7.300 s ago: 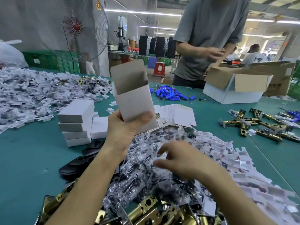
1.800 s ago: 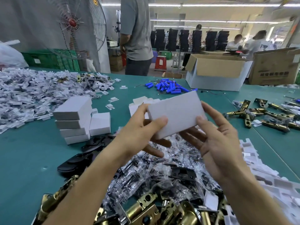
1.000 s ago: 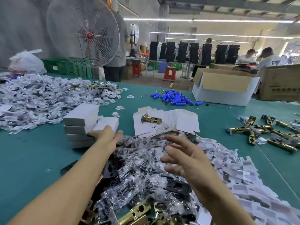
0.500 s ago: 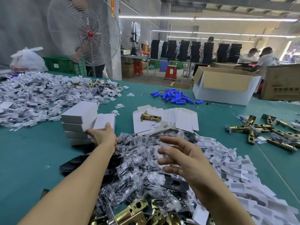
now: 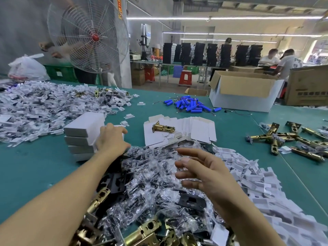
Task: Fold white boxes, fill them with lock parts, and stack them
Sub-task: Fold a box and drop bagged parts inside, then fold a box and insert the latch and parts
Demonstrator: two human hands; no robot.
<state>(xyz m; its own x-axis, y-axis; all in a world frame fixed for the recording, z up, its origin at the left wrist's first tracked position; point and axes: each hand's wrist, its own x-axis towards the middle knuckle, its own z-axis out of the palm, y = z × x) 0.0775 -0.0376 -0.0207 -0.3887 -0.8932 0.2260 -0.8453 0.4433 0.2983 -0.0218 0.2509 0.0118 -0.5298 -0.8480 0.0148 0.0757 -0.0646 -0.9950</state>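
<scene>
Bench [image 5: 35, 166]: a green top runs across my whole view, with loose stock heaped on most of it.
Card inserts [image 5: 44, 107]: one white drift lies at 10 o'clock and a second runs from 3 to 5 o'clock.
Bagged lock parts [image 5: 156, 174]: a slippery heap of clear bags lies dead centre, with brass latches [image 5: 142, 231] at 6 o'clock.
Flat box blanks [image 5: 195, 130]: they are fanned out at 12 o'clock, and one brass latch [image 5: 163, 127] lies on them.
Stack of white boxes [image 5: 83, 135]: it stands four or so high at 10 o'clock, with the layers slightly out of line.
Right hand [image 5: 204, 171]: it is wide, with fingers spread, and hovers over the bags holding nothing.
Left hand [image 5: 111, 139]: it covers a white box [image 5: 122, 133] standing against the stack's 3 o'clock side. The fingers bend over the far edge and the thumb is on the near side, so I read it as gripping.
Step, as I judge it: setting this closed box in place, with the next blank not yet picked up.
Risk, stack: I could nudge the uneven layers while letting go, and the column could slide off towards 9 o'clock.
Risk, box: it may be resting partly on the bag heap, so it could tip or its flap could pop open.
Risk, blanks: if I reach to 12 o'clock across the bags, my forearm could drag them along, or I could knock the loose latch.
</scene>
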